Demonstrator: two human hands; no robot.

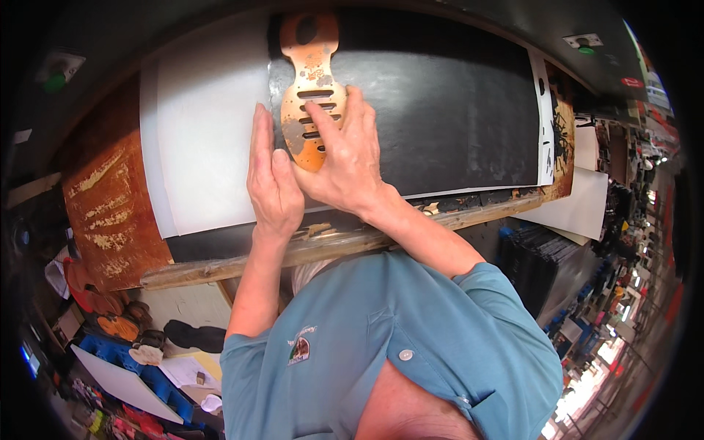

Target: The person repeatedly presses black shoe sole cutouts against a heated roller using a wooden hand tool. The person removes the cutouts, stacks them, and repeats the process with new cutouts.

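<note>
An orange-and-tan cutting die [312, 62], shaped like a shoe sole with dark slots and small holes, lies lengthwise at the left edge of a black sheet [455, 117]. My right hand [348, 161] grips its near half, thumb over the slots and fingers along its right side. Beside the die's lower left, my left hand [275, 183] is open, fingers stretched out together and pointing away from me. Whether its fingertips touch the die I cannot tell. A white sheet or board [205, 125] spreads to the left of the black sheet.
A wooden rail [323, 249] runs along the near edge. Green buttons [585, 50] sit on the overhead beam at both sides. At the right stand stacked dark sheets [546, 268]; at the lower left lie sole-shaped pieces [117, 326] and blue crates [161, 381].
</note>
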